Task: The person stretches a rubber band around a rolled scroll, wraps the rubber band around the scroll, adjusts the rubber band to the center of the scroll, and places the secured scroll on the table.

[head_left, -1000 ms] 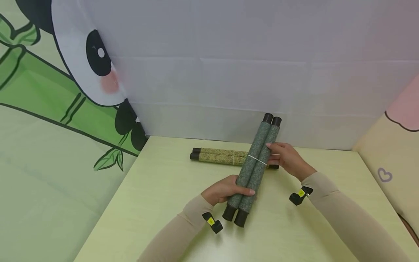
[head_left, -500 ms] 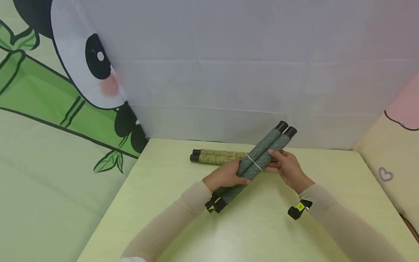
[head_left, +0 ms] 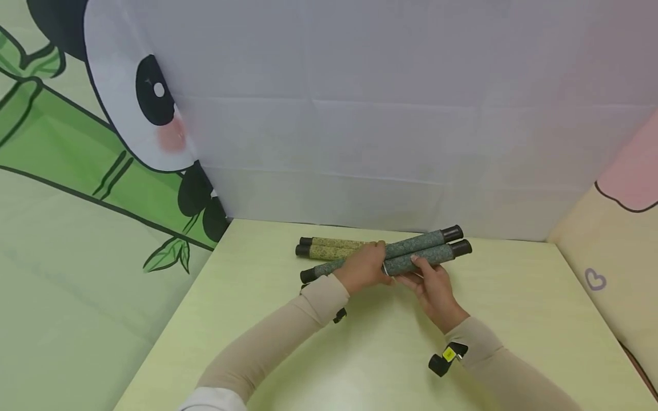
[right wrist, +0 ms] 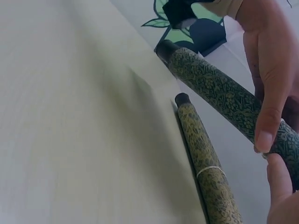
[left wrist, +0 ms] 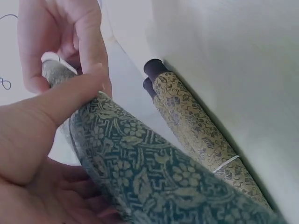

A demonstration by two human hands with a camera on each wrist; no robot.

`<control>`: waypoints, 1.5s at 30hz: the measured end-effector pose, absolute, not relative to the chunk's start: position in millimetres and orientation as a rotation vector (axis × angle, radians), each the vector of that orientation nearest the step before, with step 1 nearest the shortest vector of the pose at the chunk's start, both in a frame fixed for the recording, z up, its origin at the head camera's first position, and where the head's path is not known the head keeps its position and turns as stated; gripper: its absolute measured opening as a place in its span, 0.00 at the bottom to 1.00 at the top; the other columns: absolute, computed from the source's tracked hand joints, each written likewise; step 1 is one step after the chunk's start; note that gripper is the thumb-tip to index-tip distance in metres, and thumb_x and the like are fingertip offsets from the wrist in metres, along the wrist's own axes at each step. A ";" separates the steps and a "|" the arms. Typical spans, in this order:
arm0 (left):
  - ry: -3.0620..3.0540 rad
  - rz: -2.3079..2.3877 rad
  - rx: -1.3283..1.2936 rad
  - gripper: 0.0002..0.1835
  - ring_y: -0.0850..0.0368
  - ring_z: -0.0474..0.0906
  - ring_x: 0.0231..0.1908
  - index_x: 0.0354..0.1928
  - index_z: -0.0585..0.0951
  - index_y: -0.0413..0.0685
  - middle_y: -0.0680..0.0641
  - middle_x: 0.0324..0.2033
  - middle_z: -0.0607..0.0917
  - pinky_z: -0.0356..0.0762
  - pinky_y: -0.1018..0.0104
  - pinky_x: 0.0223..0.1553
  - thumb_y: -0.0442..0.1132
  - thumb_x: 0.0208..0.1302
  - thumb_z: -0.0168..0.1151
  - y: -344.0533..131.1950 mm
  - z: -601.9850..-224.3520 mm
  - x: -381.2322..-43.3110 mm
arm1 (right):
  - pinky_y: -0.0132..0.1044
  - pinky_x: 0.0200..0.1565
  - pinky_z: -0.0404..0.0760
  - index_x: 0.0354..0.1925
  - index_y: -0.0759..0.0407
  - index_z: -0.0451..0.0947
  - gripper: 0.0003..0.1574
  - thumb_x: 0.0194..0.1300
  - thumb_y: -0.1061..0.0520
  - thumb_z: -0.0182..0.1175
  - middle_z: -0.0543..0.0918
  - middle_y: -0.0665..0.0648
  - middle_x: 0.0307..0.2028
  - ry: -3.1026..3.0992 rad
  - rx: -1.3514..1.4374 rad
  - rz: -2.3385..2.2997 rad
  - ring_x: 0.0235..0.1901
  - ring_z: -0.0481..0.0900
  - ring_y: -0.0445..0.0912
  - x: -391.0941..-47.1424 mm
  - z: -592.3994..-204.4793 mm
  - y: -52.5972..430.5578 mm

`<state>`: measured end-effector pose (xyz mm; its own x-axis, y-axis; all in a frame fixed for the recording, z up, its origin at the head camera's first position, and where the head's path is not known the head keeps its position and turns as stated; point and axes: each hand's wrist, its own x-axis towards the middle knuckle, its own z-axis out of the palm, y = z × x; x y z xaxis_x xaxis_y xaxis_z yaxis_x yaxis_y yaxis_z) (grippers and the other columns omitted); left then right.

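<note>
A pair of rolled scrolls in teal patterned brocade (head_left: 418, 258), with black end knobs and a white band round the middle, is held above the table in both hands. My left hand (head_left: 364, 267) grips it near the middle, thumb on the near side. Right beside it, my right hand (head_left: 432, 288) holds the same pair, thumb on the front and fingers below. In the left wrist view the teal brocade (left wrist: 154, 163) shows close up, both hands' fingertips meeting near the band. A second pair of scrolls, yellow brocade (head_left: 334, 251), lies behind on the table, partly hidden.
The pale table (head_left: 267, 319) runs back to a white cloth backdrop (head_left: 319, 137). At the left hangs a green panel with a panda drawing (head_left: 149, 114). A small black camera (head_left: 446, 358) sits on the right wrist.
The teal scrolls have turned clockwise from steeply upright to nearly level. My left hand has moved up and further along to the band; my right hand has shifted slightly down.
</note>
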<state>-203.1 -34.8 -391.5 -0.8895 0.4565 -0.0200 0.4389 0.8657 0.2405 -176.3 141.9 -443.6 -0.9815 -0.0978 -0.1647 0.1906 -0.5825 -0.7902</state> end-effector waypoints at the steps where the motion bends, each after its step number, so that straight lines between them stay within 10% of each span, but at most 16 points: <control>1: 2.966 0.377 0.725 0.39 0.53 0.82 0.42 0.60 0.76 0.37 0.45 0.44 0.84 0.83 0.62 0.40 0.53 0.53 0.80 -35.4 -392.9 -204.3 | 0.46 0.57 0.79 0.77 0.58 0.47 0.35 0.80 0.60 0.48 0.65 0.65 0.67 1.317 0.152 -2.666 0.48 0.86 0.49 -174.1 -444.9 140.5; 14: 2.925 0.399 0.835 0.45 0.49 0.77 0.58 0.68 0.74 0.39 0.42 0.61 0.78 0.78 0.60 0.58 0.42 0.48 0.84 -51.9 -403.7 -203.1 | 0.43 0.67 0.69 0.77 0.61 0.40 0.37 0.81 0.61 0.47 0.63 0.69 0.67 1.087 0.163 -2.510 0.62 0.76 0.56 -134.7 -465.2 150.2; 23: 2.940 0.332 0.866 0.36 0.55 0.84 0.40 0.60 0.81 0.40 0.51 0.34 0.87 0.72 0.56 0.65 0.42 0.49 0.84 -60.8 -413.7 -199.6 | 0.48 0.56 0.82 0.55 0.65 0.72 0.18 0.83 0.54 0.42 0.86 0.60 0.44 1.215 -0.128 -2.153 0.45 0.87 0.52 -98.8 -463.4 168.6; 27: 2.920 0.375 0.897 0.32 0.58 0.82 0.31 0.57 0.82 0.41 0.52 0.28 0.85 0.80 0.58 0.55 0.40 0.49 0.84 -65.9 -421.1 -197.6 | 0.47 0.53 0.83 0.53 0.61 0.75 0.18 0.84 0.57 0.39 0.87 0.58 0.44 1.242 -0.383 -2.159 0.44 0.87 0.50 -95.0 -453.2 176.6; 45: 2.918 0.196 0.859 0.39 0.48 0.80 0.51 0.65 0.79 0.41 0.45 0.50 0.87 0.84 0.61 0.47 0.41 0.50 0.83 -76.6 -467.3 -197.6 | 0.43 0.58 0.80 0.60 0.61 0.76 0.25 0.86 0.51 0.36 0.83 0.58 0.57 1.452 -0.316 -2.310 0.58 0.81 0.52 -96.0 -451.1 201.6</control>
<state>-197.6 -76.6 -467.3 -0.8370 0.5446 -0.0530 0.5326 0.8332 0.1488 -96.0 201.6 -451.1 -0.8975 -0.4408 -0.0172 0.2066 -0.3855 -0.8993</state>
